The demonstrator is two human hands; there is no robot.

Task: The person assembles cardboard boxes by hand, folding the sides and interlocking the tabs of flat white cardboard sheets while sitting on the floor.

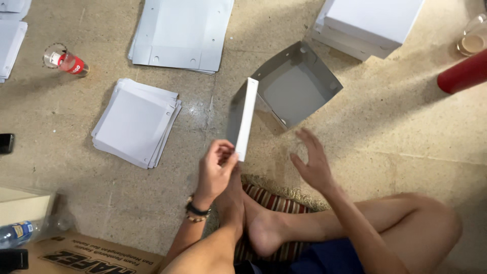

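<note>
On the stone floor (385,142), between our crossed bare legs and the piles of cardboard, we hold a half-folded white box (281,94). Our left hand (215,170) pinches the lower corner of its raised side flap between thumb and fingers, so the flap stands on edge and shows its thin white rim toward us. Behind this flap the grey inside of the box opens like a shallow tray, tilted, with its far walls already standing up. Our right hand (312,160) is free: the fingers are spread and slightly bent, the palm turned to the box, near it but not touching it. On the left wrist we wear a dark bracelet (197,210) with beads.

To the left of the box lies a stack of flat white cardboard sheets (137,122), a little fanned out. Farther up there is a second, bigger stack of flat box blanks (180,33) with small holes, and at the top right corner a pile of finished white boxes (368,23). Another pile of white sheets (10,35) shows at the left edge. A small bottle with a red label (66,61) lies on its side near it. At the right edge we see a glass with a brownish drink (473,38) and, just below it, a red cylinder (464,73). Under our feet is a striped mat (276,203). At the bottom left lie a brown carton (91,256) and a plastic water bottle (20,232).
</note>
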